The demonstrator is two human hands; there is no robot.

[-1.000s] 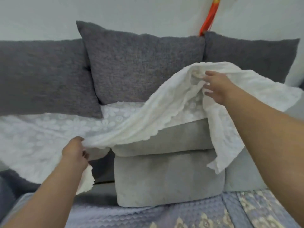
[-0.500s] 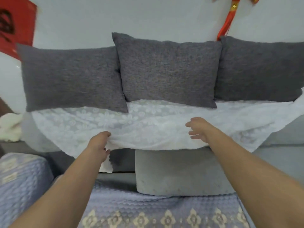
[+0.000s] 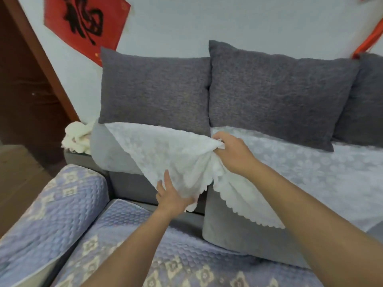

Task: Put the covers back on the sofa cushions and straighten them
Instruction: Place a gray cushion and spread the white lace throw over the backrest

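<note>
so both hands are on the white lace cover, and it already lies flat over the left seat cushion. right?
Not flat. In the head view the right hand bunches the white lace cover and the left hand holds its lower edge; the grey left seat cushion is still partly bare.

A home living room: grey sofa cushions [image 3: 155,94], lace cover [image 3: 310,172], red paper wall decoration [image 3: 85,23].
</note>
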